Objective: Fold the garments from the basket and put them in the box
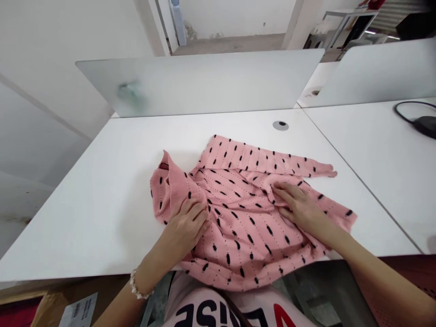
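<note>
A pink knit sweater (238,213) with rows of black dashes lies bunched on the white table (85,218). One sleeve stretches out to the right, ending near a cuff (329,171), and a ribbed collar or folded part (166,186) rises at the left. My left hand (187,222) presses palm down on the sweater's left side, fingers slightly curled over a fold. My right hand (299,209) lies flat on the sweater's right side, fingertips at a ridge of fabric. Neither hand visibly grips the knit.
A beaded bracelet (136,284) circles my left wrist. A frosted divider panel (200,81) stands along the table's far edge, and a grommet (280,125) sits in the tabletop. A neighbouring desk (374,172) at right holds a black cable and device (420,121).
</note>
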Available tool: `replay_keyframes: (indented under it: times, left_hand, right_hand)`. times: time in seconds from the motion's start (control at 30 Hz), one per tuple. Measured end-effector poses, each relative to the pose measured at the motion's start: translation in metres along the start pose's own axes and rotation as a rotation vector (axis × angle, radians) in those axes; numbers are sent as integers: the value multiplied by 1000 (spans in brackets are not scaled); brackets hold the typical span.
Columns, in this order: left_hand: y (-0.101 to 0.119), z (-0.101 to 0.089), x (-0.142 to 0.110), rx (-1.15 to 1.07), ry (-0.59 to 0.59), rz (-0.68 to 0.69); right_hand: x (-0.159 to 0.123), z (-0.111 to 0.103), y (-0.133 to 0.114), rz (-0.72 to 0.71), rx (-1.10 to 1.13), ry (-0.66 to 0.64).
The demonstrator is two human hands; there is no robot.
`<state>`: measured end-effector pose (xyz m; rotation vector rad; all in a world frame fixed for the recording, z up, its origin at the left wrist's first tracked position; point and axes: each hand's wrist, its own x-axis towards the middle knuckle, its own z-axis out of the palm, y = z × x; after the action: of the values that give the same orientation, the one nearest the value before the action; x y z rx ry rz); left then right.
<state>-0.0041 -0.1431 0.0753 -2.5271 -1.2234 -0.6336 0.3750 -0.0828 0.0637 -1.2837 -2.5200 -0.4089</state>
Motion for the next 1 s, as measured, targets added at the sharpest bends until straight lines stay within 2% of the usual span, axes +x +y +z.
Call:
replay_keyframes:
  times: [0.07,0.17,0.3,0.37,0.43,0.53,0.6,0.67,0.73,0.8,0.87,1.0]
  left_hand:
    - [8,9,-2,11,2,-50]
    - [34,21,-3,-64,-81,-102]
    - [75,25,4,-430,-175,-3]
    - [80,18,8,-588,-217,48]
    - [67,6,14,-657,-252,32]
    - [20,-9,39,-675,-248,-15]
    - [-21,-12,71,-654,-213,-62]
    - [-57,-7,113,-563,-150,-113]
    - [-80,4,156,-473,-57,-137]
    - [-88,17,193,-470,0,-139]
    - [-84,28,218,-507,64,-169]
    - [-73,40,237,-548,192,-255]
  right_hand:
    - [24,0,16,-25,-68,-38]
    - [75,-1,36,12,-183,-62]
    - [145,3,40,177,-217,-38]
    - [165,7,36,207,-185,-41]
    - [172,11,33,179,-158,-46]
    - [164,10,39,125,-114,-60]
    - [158,6,47,118,-80,-63]
    - [157,2,53,136,-41,-55]
    - [163,0,52,150,-2,-40]
    - [173,3,43,144,36,-21]
    - [185,10,28,140,65,3]
    - [205,28,4,215,92,92]
